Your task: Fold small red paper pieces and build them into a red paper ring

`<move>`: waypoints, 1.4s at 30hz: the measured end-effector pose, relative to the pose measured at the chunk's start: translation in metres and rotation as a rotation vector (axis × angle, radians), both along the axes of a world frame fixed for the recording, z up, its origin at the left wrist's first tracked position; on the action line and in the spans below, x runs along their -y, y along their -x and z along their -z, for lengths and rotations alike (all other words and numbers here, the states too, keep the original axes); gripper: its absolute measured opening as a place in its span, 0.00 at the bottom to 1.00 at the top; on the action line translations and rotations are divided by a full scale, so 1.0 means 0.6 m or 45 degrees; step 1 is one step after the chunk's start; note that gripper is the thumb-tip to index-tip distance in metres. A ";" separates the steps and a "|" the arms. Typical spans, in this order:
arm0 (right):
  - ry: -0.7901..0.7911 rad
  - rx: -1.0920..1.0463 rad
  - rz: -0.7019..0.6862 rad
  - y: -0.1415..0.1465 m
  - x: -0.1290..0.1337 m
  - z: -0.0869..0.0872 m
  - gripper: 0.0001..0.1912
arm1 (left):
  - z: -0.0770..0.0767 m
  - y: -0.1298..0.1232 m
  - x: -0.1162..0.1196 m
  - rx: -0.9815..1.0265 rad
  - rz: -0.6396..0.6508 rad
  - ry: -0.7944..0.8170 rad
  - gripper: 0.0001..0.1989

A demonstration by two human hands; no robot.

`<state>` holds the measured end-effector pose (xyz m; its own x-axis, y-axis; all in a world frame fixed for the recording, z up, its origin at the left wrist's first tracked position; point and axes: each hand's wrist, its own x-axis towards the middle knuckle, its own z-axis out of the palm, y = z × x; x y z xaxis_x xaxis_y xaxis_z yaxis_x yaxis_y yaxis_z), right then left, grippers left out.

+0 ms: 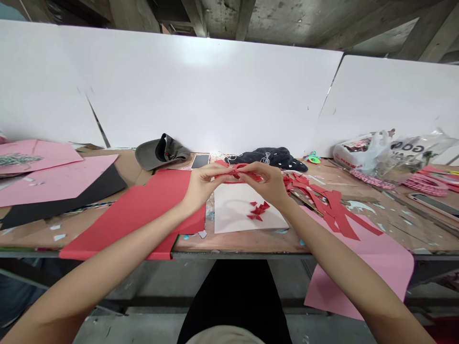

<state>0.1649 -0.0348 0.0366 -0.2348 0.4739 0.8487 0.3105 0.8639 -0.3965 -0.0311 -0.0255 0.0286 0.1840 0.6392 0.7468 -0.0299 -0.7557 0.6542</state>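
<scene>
Partly hidden, red paper (238, 173), pinched between hands (204, 184) (267, 181)

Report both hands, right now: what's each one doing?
Left hand: closed in a pinch on the folded red paper.
Right hand: closed in a pinch on the same paper.

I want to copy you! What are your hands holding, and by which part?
Your left hand and right hand pinch a red paper strip with their fingertips, near its middle. The folds there are too small to make out.
</scene>
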 end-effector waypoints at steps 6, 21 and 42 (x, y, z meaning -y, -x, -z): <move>-0.001 -0.001 -0.012 -0.001 -0.003 0.004 0.05 | 0.003 0.000 -0.003 -0.004 -0.003 -0.077 0.09; -0.168 0.039 -0.002 0.002 0.005 0.000 0.03 | 0.001 0.002 0.005 -0.048 -0.038 -0.172 0.08; -0.160 0.073 0.006 -0.004 -0.001 0.008 0.02 | 0.006 0.005 -0.002 -0.236 -0.096 -0.249 0.09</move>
<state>0.1672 -0.0339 0.0317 -0.2829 0.3661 0.8865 0.3339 0.9041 -0.2667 -0.0342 -0.0242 0.0250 0.2859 0.5036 0.8152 0.1379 -0.8635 0.4851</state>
